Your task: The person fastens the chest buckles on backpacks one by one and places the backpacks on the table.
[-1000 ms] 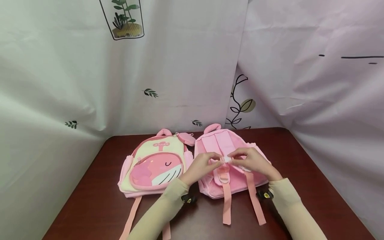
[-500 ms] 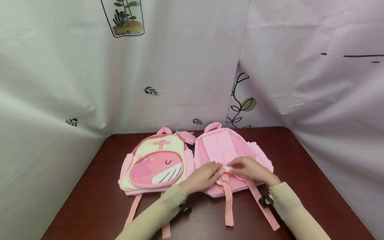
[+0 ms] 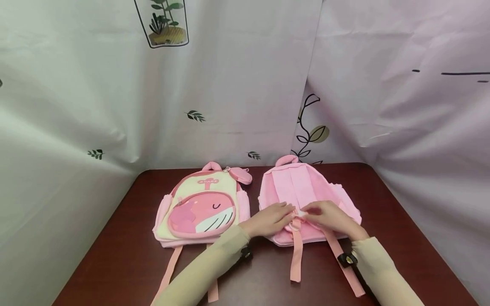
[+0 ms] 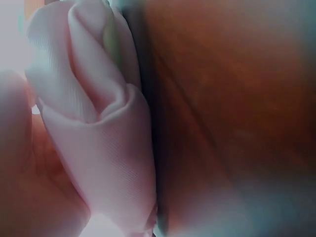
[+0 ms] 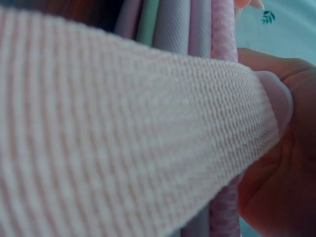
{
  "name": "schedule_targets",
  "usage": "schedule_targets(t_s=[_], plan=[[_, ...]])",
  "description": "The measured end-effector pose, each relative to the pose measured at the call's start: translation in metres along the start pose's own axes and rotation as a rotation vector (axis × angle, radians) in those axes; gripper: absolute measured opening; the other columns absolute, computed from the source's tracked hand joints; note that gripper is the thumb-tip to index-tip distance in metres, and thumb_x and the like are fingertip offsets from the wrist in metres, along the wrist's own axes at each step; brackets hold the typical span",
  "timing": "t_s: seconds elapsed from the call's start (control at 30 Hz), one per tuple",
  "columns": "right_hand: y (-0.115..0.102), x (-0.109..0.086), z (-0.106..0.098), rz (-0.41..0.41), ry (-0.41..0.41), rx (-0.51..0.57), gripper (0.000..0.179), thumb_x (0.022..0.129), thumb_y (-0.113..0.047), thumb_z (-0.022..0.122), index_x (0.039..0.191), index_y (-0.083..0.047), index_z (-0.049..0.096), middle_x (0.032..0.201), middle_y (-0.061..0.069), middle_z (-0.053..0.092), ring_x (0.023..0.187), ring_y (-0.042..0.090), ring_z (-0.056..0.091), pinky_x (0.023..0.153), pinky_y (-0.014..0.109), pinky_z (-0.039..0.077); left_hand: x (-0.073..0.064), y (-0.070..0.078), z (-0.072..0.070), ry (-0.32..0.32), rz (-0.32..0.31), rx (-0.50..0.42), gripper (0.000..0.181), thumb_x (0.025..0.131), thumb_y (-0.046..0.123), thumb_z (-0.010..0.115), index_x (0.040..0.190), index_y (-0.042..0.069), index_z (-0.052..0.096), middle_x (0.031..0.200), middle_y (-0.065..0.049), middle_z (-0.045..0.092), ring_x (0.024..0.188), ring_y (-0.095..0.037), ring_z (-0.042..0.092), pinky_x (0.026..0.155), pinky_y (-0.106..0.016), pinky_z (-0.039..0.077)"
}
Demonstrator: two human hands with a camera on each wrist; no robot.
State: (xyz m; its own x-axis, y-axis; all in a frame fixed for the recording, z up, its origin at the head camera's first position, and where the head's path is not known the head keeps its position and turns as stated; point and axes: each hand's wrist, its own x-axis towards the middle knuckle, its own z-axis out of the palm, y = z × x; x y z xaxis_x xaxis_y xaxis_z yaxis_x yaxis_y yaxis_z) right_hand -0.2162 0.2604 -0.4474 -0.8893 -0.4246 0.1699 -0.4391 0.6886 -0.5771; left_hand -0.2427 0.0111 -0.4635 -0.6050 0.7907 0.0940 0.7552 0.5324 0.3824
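A pink backpack (image 3: 279, 195) lies with its shoulder straps facing up, on the right side of the two bags. My left hand (image 3: 269, 220) lies over its lower straps, thumb and fingertips at a small white buckle (image 3: 301, 213). From the other side my right hand (image 3: 332, 217) pinches the buckle with bent fingers. Two loose webbing straps (image 3: 296, 259) hang toward me. In the left wrist view, the bag's pink side pocket (image 4: 108, 158) stands beside the palm. A webbing strap (image 5: 138, 128) crosses close to the right wrist camera. Fingers partly hide the buckle.
Left of it, a pink and cream backpack (image 3: 206, 187) with a whale front pocket lies face up, a small round pouch (image 3: 241, 175) at its top. Both bags lie on a dark red-brown table (image 3: 122, 238). Printed cloth (image 3: 237, 85) hangs behind.
Both hands have come down with the buckle onto the bag. The pink backpack has shifted right, widening the gap between the bags. My left fingers lie flatter than a second ago.
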Motion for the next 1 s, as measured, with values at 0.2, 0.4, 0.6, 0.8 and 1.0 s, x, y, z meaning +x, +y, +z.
schedule_targets(t_s=[0.2, 0.4, 0.6, 0.8, 1.0], plan=[[0.007, -0.014, -0.009, 0.064, 0.046, -0.019, 0.023, 0.091, -0.03, 0.076, 0.107, -0.014, 0.078, 0.102, -0.003, 0.074, 0.1, 0.018, 0.066, 0.091, 0.044, 0.053, 0.022, 0.005, 0.006, 0.002, 0.029, -0.02, 0.045, 0.11, 0.03, 0.038, 0.147, 0.009, 0.052, 0.15, -0.006, 0.051, 0.145, -0.023, 0.038, 0.119, -0.03, 0.026], [0.013, -0.021, -0.017, 0.103, 0.075, -0.031, 0.024, 0.091, -0.028, 0.077, 0.109, -0.012, 0.078, 0.104, 0.0, 0.074, 0.103, 0.023, 0.066, 0.092, 0.047, 0.051, 0.038, 0.01, 0.008, 0.018, 0.05, -0.017, 0.045, 0.11, 0.031, 0.039, 0.146, 0.009, 0.054, 0.149, -0.007, 0.052, 0.143, -0.021, 0.04, 0.118, -0.027, 0.026], [0.014, -0.022, -0.021, 0.125, 0.078, -0.031, 0.029, 0.09, -0.03, 0.078, 0.111, -0.009, 0.077, 0.107, 0.005, 0.074, 0.105, 0.027, 0.065, 0.093, 0.052, 0.05, 0.042, 0.013, 0.006, 0.006, 0.034, -0.023, 0.045, 0.11, 0.032, 0.038, 0.147, 0.011, 0.053, 0.15, -0.005, 0.051, 0.144, -0.02, 0.039, 0.118, -0.027, 0.025], [0.011, -0.023, -0.022, 0.128, 0.076, -0.021, 0.027, 0.09, -0.027, 0.078, 0.11, -0.009, 0.077, 0.107, 0.005, 0.074, 0.105, 0.026, 0.065, 0.093, 0.052, 0.05, 0.041, 0.015, 0.005, 0.004, 0.038, 0.001, 0.045, 0.11, 0.031, 0.038, 0.147, 0.011, 0.053, 0.15, -0.004, 0.051, 0.144, -0.019, 0.039, 0.118, -0.027, 0.026], [0.008, -0.024, -0.022, 0.117, 0.062, 0.002, 0.029, 0.09, -0.026, 0.078, 0.113, -0.009, 0.076, 0.108, 0.003, 0.074, 0.104, 0.024, 0.065, 0.093, 0.048, 0.052, 0.037, 0.016, 0.005, 0.0, 0.04, -0.011, 0.047, 0.11, 0.034, 0.036, 0.149, 0.013, 0.05, 0.151, -0.005, 0.049, 0.144, -0.019, 0.039, 0.118, -0.027, 0.026]])
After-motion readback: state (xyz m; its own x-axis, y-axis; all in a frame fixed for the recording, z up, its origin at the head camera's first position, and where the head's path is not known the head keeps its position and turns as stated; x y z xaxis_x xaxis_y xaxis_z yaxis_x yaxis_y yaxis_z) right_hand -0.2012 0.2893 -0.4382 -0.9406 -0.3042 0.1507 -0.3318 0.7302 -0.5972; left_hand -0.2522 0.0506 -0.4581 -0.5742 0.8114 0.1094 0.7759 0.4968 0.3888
